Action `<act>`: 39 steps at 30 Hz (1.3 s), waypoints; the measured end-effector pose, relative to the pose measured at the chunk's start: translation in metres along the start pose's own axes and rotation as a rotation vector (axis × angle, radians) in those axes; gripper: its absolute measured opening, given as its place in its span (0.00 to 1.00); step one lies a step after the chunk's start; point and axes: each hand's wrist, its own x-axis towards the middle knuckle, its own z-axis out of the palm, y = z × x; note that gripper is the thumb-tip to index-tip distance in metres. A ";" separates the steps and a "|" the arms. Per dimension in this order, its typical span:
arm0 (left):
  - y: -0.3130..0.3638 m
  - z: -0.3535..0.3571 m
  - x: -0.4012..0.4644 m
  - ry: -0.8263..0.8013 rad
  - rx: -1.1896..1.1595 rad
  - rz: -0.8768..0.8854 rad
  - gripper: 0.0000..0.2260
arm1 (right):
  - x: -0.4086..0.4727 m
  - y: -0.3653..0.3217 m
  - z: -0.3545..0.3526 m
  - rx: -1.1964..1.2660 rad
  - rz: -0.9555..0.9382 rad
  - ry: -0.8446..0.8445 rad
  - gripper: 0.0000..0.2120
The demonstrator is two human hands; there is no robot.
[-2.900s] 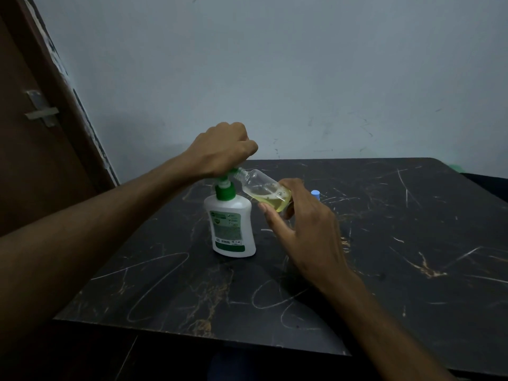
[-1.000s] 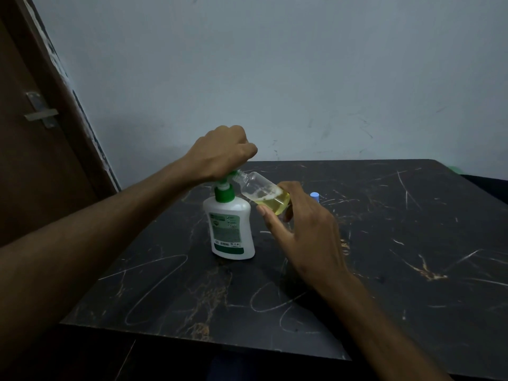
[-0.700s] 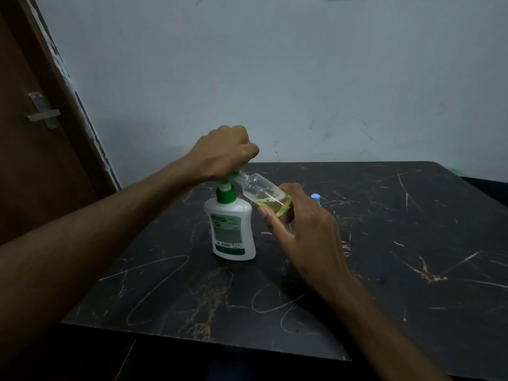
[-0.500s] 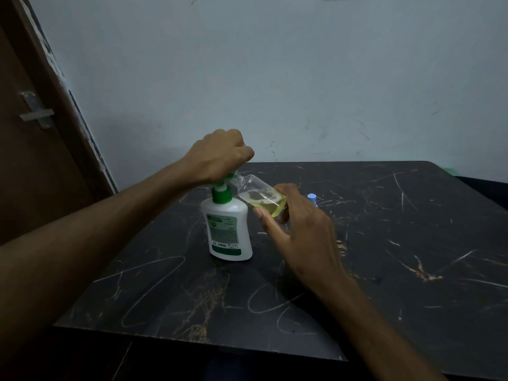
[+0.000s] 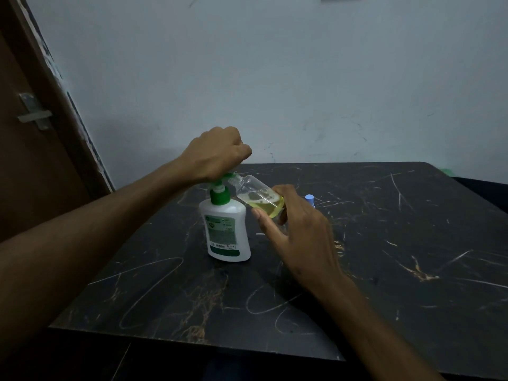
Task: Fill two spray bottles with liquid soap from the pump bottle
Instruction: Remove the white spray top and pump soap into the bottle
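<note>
A white pump bottle [image 5: 226,231] with a green collar and label stands upright on the black marbled table [image 5: 384,257]. My left hand [image 5: 217,155] is a fist wrapped over its green pump head. My right hand [image 5: 294,232] holds a small clear spray bottle [image 5: 258,198] without its cap, tilted, its open neck at the pump spout. Yellow-green soap fills about the lower third of that bottle. Just behind my right hand a light-blue spray cap [image 5: 309,199] shows; what it sits on is hidden by the hand.
The table's front edge runs near the bottom of the view and its right part is bare dark stone. A brown door [image 5: 30,149] with a metal latch stands at the left. A pale wall closes the back.
The pump head rises and dips slightly under my left fist between frames. The soap level in the clear bottle looks a little higher than 2.9 s ago. Both hands keep their places.
</note>
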 end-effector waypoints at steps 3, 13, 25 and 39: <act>0.001 0.000 0.003 -0.012 -0.006 -0.008 0.13 | 0.000 0.000 0.000 -0.010 -0.003 0.002 0.15; -0.002 0.000 0.002 0.001 0.009 0.002 0.14 | 0.000 -0.002 -0.001 0.004 0.012 -0.010 0.16; -0.002 -0.001 0.002 -0.020 -0.030 0.003 0.12 | -0.005 0.001 0.003 0.019 -0.027 -0.008 0.15; -0.002 0.002 0.003 -0.074 0.042 0.028 0.14 | -0.005 0.003 0.008 -0.059 -0.045 0.006 0.16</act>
